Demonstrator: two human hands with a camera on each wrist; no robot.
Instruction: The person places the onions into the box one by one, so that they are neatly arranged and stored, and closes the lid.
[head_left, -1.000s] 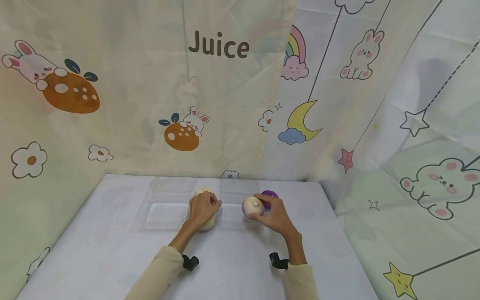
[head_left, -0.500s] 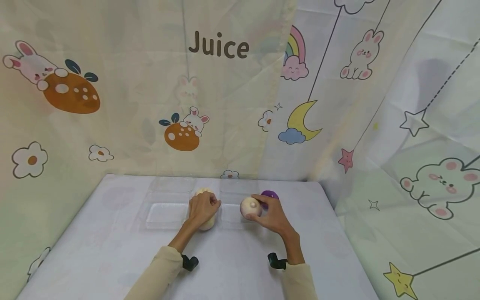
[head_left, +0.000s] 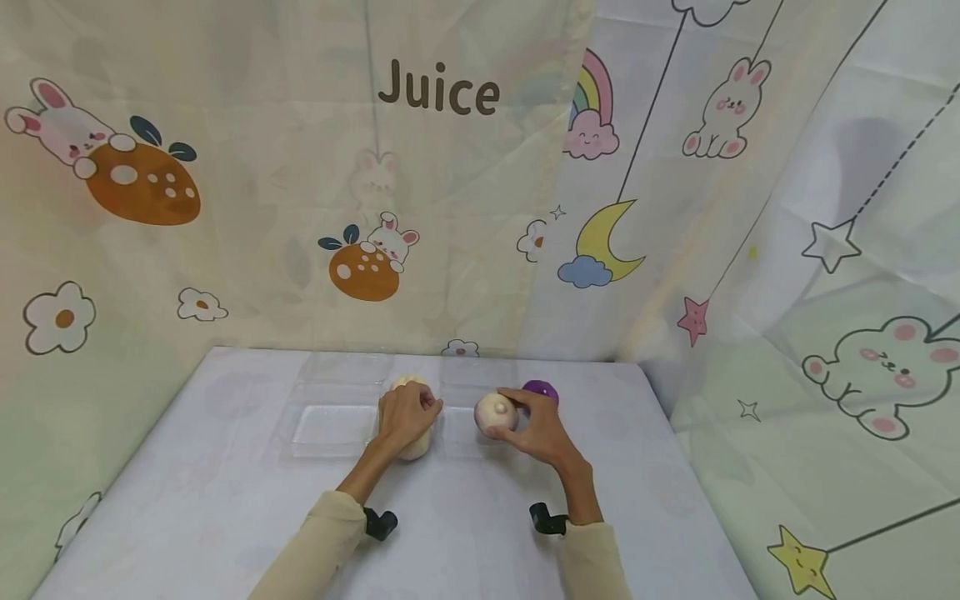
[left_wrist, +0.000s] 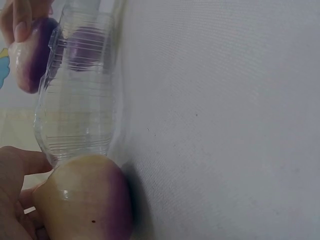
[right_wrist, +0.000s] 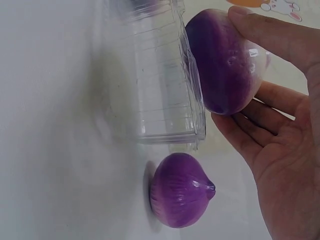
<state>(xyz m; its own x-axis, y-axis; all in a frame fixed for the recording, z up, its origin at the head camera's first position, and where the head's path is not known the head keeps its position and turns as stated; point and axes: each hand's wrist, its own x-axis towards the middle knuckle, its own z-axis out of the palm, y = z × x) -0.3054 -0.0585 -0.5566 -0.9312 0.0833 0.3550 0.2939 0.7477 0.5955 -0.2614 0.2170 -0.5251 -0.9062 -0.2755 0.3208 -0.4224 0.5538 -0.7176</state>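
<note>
We are pinching a purple-white turnip [head_left: 495,414] in our right grip [head_left: 542,433], the left grip [head_left: 405,414] clutching another turnip [head_left: 411,450], and a loosening thumb could be dropping it beside the clear tray [head_left: 333,421].

The right hand [head_left: 542,432] is carrying the round white-and-purple turnip [head_left: 495,414] leftward, over the clear plastic tray [head_left: 330,429].

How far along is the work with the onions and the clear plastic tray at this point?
Done: nothing shows as settled inside the clear tray. In hand: the left hand grips a pale onion at the tray's edge, and the right hand holds a second onion lifted beside the tray. Left: a purple onion lies on the white table, untouched.
</note>
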